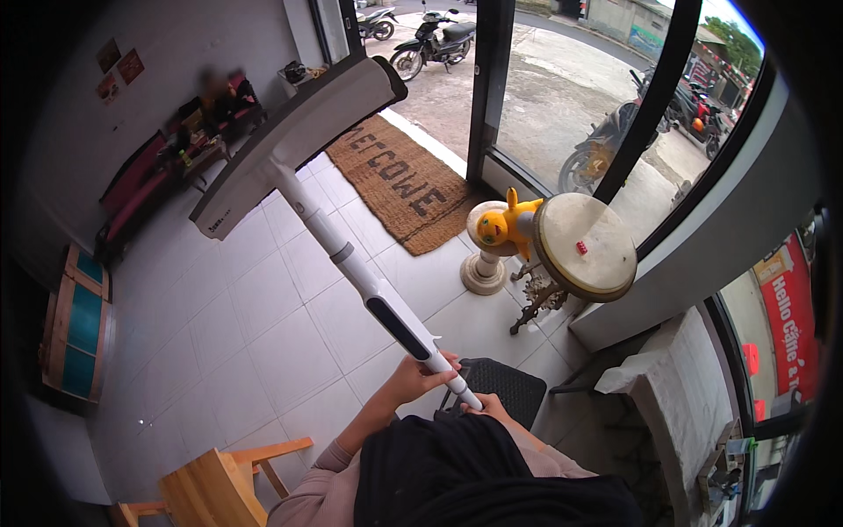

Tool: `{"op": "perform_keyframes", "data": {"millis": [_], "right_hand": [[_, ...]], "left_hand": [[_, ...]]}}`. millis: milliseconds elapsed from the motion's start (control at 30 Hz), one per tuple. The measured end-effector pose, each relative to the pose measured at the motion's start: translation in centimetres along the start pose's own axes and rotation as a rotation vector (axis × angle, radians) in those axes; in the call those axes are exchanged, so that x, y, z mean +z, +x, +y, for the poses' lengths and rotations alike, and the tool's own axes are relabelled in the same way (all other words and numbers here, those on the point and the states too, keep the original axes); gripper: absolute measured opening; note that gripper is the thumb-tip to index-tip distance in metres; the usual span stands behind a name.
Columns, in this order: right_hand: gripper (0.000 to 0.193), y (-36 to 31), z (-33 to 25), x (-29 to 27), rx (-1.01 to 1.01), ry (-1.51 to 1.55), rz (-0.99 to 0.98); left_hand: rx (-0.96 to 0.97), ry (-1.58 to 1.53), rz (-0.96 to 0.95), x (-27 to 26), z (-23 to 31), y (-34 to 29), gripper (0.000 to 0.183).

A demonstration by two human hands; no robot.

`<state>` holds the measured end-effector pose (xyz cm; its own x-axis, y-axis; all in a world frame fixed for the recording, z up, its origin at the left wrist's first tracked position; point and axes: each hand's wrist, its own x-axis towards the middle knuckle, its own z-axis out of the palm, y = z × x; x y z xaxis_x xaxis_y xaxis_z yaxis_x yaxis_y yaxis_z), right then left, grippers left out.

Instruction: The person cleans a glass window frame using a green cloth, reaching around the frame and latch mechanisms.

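Observation:
A white mop [351,263] with a long pole and a wide flat head [294,145] is raised in front of me. Its head points up and away, tilted, off the floor. Along the pole runs a dark inset strip, with a small lever near my grip. My left hand [423,379] wraps the pole just below that lever. Lower down, my right hand [492,409] is closed around the pole's end, close to my body; its fingers are partly hidden. Beyond the mop head, a brown woven doormat [404,189] lies at the doorway.
A round stone-topped table [586,241] stands to the right, beside a pedestal [483,272] bearing a yellow toy [505,226]. Near my hands is a black woven seat [509,386]. Wooden furniture [211,492] is at lower left. Someone sits on a far-left sofa [132,189]. Motorbikes [435,39] stand outside.

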<state>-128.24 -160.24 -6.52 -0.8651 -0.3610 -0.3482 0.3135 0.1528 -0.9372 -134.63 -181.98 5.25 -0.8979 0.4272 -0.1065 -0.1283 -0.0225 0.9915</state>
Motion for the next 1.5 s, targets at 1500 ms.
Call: {"op": "perform_keyframes", "data": {"millis": [1500], "right_hand": [[0.025, 28.5, -18.0, 25.2, -0.33, -0.564, 0.223]], "left_hand": [[0.213, 0.043, 0.015, -42.6, 3.7, 1.9, 0.029]]}}
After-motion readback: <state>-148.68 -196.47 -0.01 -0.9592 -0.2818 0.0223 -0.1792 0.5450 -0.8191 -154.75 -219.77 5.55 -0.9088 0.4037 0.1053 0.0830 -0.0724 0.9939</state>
